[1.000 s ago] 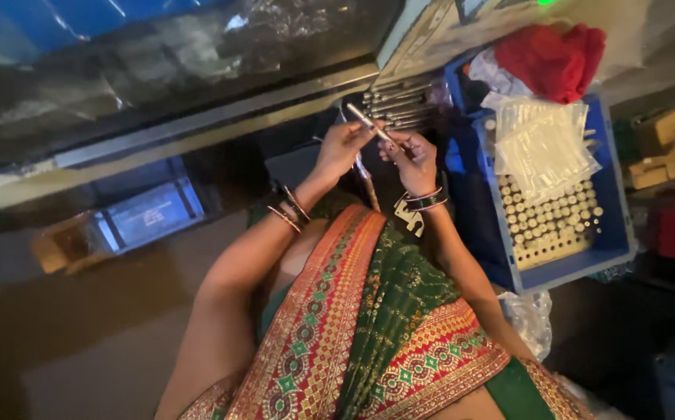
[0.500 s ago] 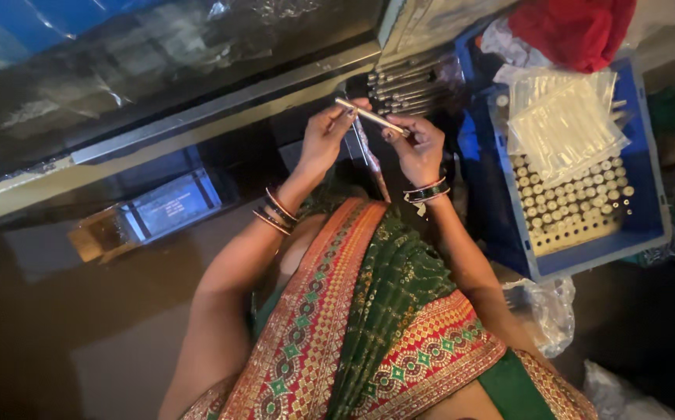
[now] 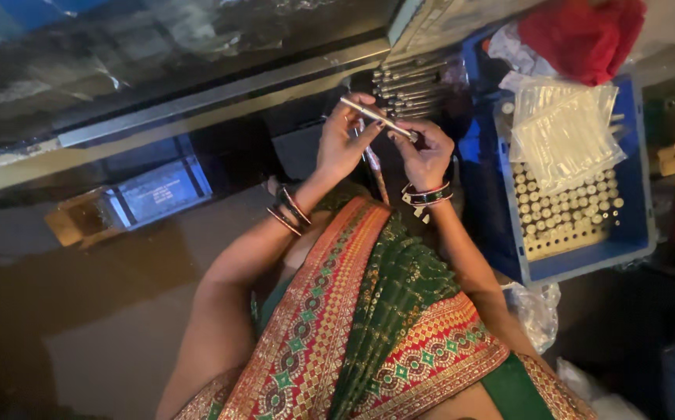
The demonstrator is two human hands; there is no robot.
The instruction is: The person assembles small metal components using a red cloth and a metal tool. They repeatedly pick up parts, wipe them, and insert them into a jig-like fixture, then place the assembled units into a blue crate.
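A thin pale rod [image 3: 375, 117] is held level between both my hands, above my lap. My left hand [image 3: 343, 144] pinches its left end with the fingertips. My right hand [image 3: 426, 155] grips its right end, fingers curled around it. A second slim stick [image 3: 374, 167] hangs down between my two palms. Bangles ring my left wrist and a dark band rings my right wrist. Just beyond my hands lies a row of several metal rods [image 3: 411, 82] on a dark surface.
A blue crate [image 3: 586, 260] at the right holds many small upright tubes, with a clear plastic bag [image 3: 563, 132] and a red cloth [image 3: 582, 35] over its far end. A small blue box [image 3: 155, 190] sits at the left. A long metal rail [image 3: 197, 105] runs across.
The view shifted slightly and my hands rose a little in it. Both hands kept hold of the thin rod, turning it closer to level.
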